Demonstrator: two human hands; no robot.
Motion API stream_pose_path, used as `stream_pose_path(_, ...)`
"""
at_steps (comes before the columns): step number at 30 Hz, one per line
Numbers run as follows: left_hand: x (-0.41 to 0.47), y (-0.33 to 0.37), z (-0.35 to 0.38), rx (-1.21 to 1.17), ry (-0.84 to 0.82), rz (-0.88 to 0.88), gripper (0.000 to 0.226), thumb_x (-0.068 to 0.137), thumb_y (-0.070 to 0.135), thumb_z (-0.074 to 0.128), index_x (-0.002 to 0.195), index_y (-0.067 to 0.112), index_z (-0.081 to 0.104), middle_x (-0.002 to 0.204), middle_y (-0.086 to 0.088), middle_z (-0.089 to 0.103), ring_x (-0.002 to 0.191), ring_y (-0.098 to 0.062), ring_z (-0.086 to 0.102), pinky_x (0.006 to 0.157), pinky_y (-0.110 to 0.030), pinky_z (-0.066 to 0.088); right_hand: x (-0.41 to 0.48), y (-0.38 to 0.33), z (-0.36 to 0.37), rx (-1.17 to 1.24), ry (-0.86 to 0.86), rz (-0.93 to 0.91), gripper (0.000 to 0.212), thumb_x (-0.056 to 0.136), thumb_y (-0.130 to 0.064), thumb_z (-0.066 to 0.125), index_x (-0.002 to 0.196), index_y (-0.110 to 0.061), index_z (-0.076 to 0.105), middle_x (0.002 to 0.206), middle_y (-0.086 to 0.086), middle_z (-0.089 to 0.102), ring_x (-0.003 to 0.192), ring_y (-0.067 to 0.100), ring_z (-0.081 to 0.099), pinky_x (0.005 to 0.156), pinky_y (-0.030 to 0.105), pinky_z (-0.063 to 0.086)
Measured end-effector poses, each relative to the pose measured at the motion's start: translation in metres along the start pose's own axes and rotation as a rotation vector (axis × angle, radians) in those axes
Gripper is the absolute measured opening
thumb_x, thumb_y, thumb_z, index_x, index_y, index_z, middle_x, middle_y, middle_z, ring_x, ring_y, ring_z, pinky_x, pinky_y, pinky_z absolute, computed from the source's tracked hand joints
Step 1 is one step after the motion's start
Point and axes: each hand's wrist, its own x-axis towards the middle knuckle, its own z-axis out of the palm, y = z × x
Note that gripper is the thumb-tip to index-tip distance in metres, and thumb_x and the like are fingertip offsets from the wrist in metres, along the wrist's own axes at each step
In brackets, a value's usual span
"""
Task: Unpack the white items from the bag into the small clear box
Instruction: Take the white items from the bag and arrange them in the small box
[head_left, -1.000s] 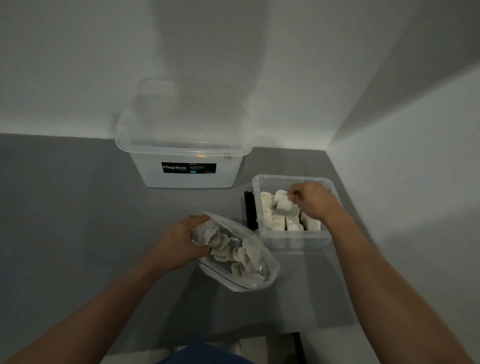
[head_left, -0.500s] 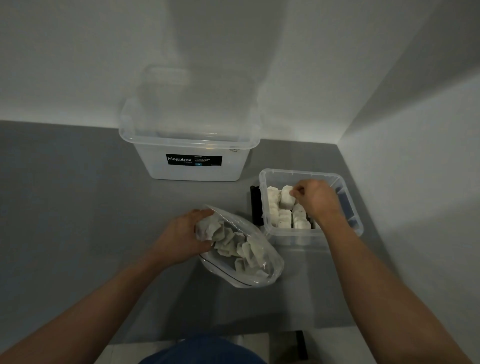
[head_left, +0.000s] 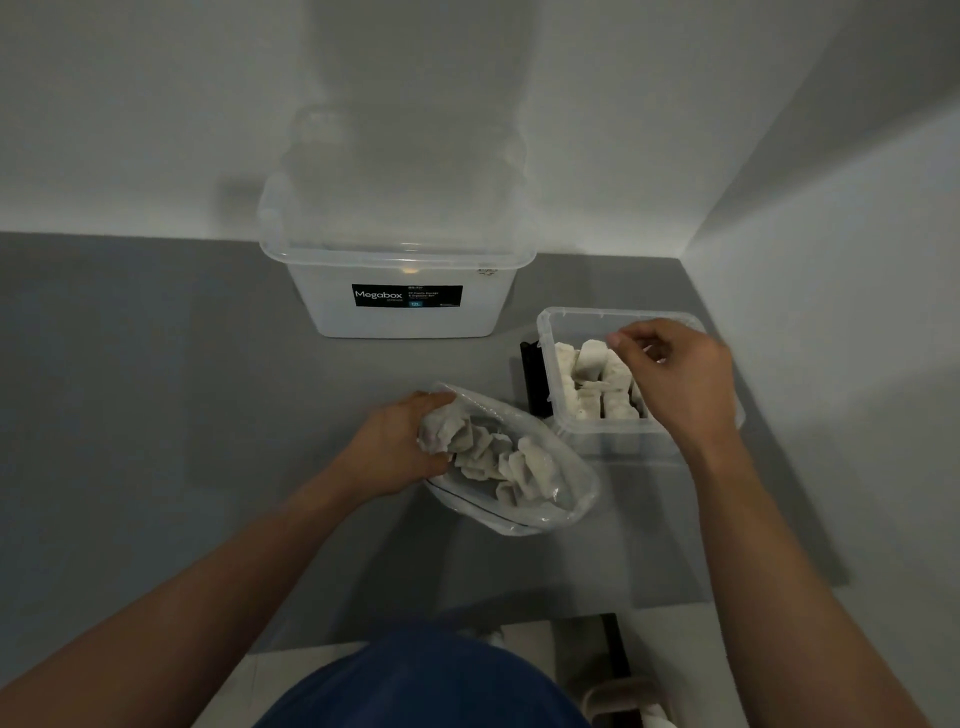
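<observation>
A clear plastic bag (head_left: 566, 499) lies on the grey table, holding several white items (head_left: 511, 460). My left hand (head_left: 395, 449) grips the bag at its left end. To the right stands the small clear box (head_left: 587, 431) with several white items (head_left: 589, 382) packed upright inside. My right hand (head_left: 675, 371) hovers over the box, fingers loosely curled, and holds nothing that I can see.
A large clear Megabox bin (head_left: 400, 280) with a black label stands at the back against the wall. A black object (head_left: 535, 382) lies between the bag and the small box. White walls close the corner on the right. The table's front edge is near my body.
My right hand has let go of a white item in the box and lifted slightly. The left hand keeps its grip on the bag.
</observation>
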Motion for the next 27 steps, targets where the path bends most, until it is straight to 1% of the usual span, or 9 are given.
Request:
stream_pose_path(3,-0.002,-0.001,0.000,-0.002,-0.001,0.011,0.077,0.072,0.014,0.080,0.142,0.023,0.051,0.134,0.008,0.056,0.103,0.000,0.051,0.078,0.006,0.030,-0.018,-0.005,-0.003,0.032,0.003,0.029,0.011,0.089,-0.036,0.074,0.089,-0.026,0.077,0.081,-0.020,0.071,0.073,0.001,0.065,0.070,0.013,0.049)
stream_pose_path(6,-0.003,-0.001,-0.001,0.013,-0.006,0.021,0.077,0.071,0.015,0.080,0.142,0.023,0.051,0.135,0.006,0.057,0.108,-0.006,0.056,0.082,-0.001,0.031,-0.027,-0.001,-0.003,0.007,-0.035,0.031,0.009,0.091,-0.031,0.073,0.095,-0.024,0.077,0.081,-0.017,0.070,0.070,0.007,0.067,0.070,0.021,0.051)
stream_pose_path(9,-0.003,-0.001,-0.002,0.015,-0.015,0.033,0.077,0.071,0.015,0.080,0.142,0.023,0.051,0.135,0.005,0.057,0.108,-0.009,0.057,0.081,0.000,0.032,-0.011,0.020,0.008,-0.182,-0.161,0.029,0.020,0.091,-0.025,0.072,0.111,-0.022,0.075,0.103,-0.005,0.072,0.078,0.013,0.068,0.081,0.028,0.054)
stream_pose_path(12,-0.005,-0.001,-0.001,0.013,-0.022,0.036,0.077,0.071,0.016,0.080,0.142,0.024,0.051,0.137,0.006,0.056,0.110,-0.009,0.058,0.081,0.002,0.031,0.010,0.043,0.024,-0.407,-0.371,0.052,0.029,0.090,-0.028,0.073,0.118,-0.019,0.073,0.120,0.004,0.069,0.097,0.023,0.067,0.091,0.033,0.050)
stream_pose_path(15,-0.005,0.000,-0.001,0.019,-0.015,0.045,0.077,0.071,0.016,0.079,0.142,0.024,0.051,0.137,0.006,0.055,0.107,-0.007,0.056,0.078,0.004,0.032,0.024,0.047,0.034,-0.471,-0.441,0.024,0.029,0.093,-0.028,0.069,0.120,-0.018,0.072,0.119,0.004,0.070,0.105,0.025,0.066,0.088,0.032,0.048)
stream_pose_path(19,-0.005,0.002,0.000,0.014,-0.007,0.039,0.077,0.071,0.015,0.079,0.142,0.024,0.051,0.136,0.006,0.056,0.108,-0.010,0.058,0.086,-0.010,0.038,0.039,0.043,0.038,-0.550,-0.596,0.016,0.027,0.090,-0.031,0.074,0.116,-0.022,0.074,0.114,0.001,0.072,0.098,0.022,0.066,0.083,0.033,0.054)
stream_pose_path(22,-0.004,0.003,0.000,0.006,-0.001,0.023,0.076,0.073,0.015,0.079,0.142,0.025,0.050,0.136,0.007,0.055,0.106,-0.008,0.056,0.082,-0.004,0.037,0.042,0.045,0.036,-0.490,-0.674,0.037,0.029,0.088,-0.039,0.074,0.115,-0.026,0.075,0.112,-0.004,0.071,0.089,0.017,0.064,0.075,0.031,0.054)
stream_pose_path(24,-0.003,0.003,0.000,0.008,0.011,0.011,0.075,0.074,0.015,0.078,0.142,0.026,0.050,0.136,0.008,0.054,0.104,-0.005,0.054,0.078,0.002,0.033,0.043,0.048,0.033,-0.459,-0.691,0.034,0.035,0.083,-0.037,0.079,0.117,-0.030,0.074,0.114,-0.007,0.069,0.092,0.015,0.062,0.079,0.029,0.052)
stream_pose_path(27,-0.002,0.004,0.003,0.021,0.020,0.008,0.073,0.074,0.017,0.078,0.141,0.025,0.051,0.135,0.007,0.056,0.104,-0.004,0.053,0.079,0.000,0.033,0.045,0.053,0.033,-0.514,-0.725,-0.013,0.043,0.076,-0.029,0.085,0.118,-0.031,0.074,0.115,-0.007,0.069,0.099,0.016,0.063,0.089,0.032,0.053)
